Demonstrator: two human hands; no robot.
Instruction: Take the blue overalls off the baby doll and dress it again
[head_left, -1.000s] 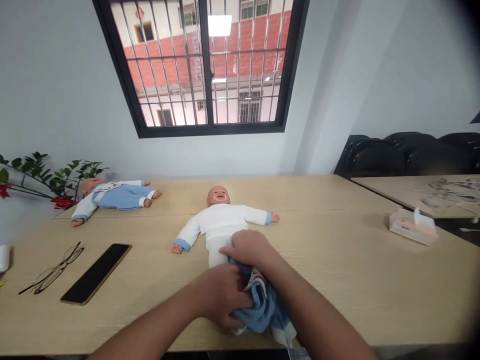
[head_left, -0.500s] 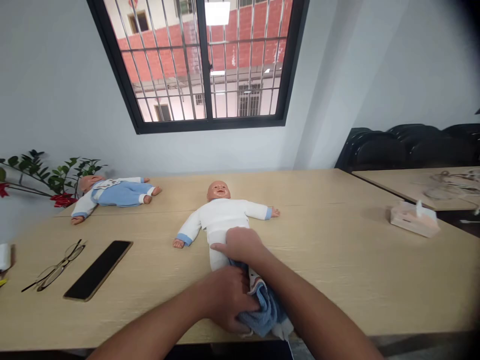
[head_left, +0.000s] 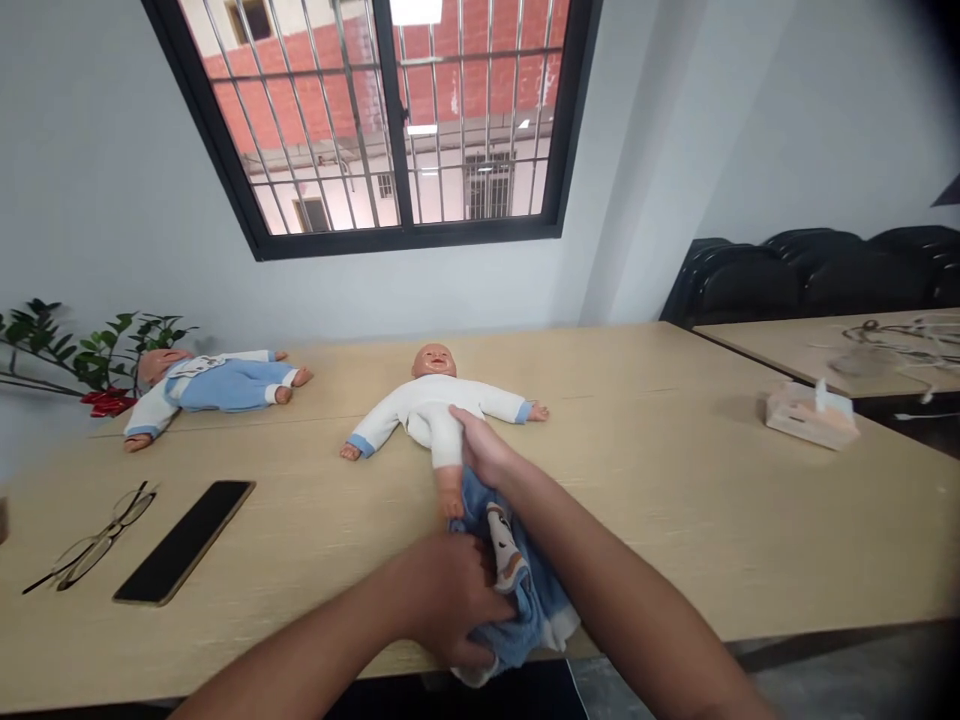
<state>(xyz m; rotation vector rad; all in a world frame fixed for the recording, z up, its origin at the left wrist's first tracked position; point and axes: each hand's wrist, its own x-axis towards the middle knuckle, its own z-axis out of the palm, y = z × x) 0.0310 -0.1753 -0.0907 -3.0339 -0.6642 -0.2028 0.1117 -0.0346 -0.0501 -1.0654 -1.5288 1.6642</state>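
A baby doll [head_left: 420, 405] in a white top with blue cuffs lies on its back in the middle of the table, arms spread. One of its legs points toward me, with the white legging ending above the bare foot [head_left: 449, 492]. The other leg is hidden behind my right hand and the cloth. My right hand [head_left: 486, 452] is closed around the doll's leg, thumb on the white fabric. Below the foot, my left hand [head_left: 454, 595] grips bunched blue baby trousers [head_left: 529, 625], which have a white patterned band and hang at the table's front edge.
At the back left lies a second doll [head_left: 240, 385] in blue trousers, beside a green plant [head_left: 112, 350]. Glasses [head_left: 101, 540] and a black phone [head_left: 186, 540] are on the left. A tissue box [head_left: 810, 415] stands at the right. Black chairs [head_left: 780, 280] are beyond.
The doll's bare foot has come out of the blue trousers and now shows. My right hand has moved up onto its leg. The left hand still grips the cloth, and the view has shifted slightly.
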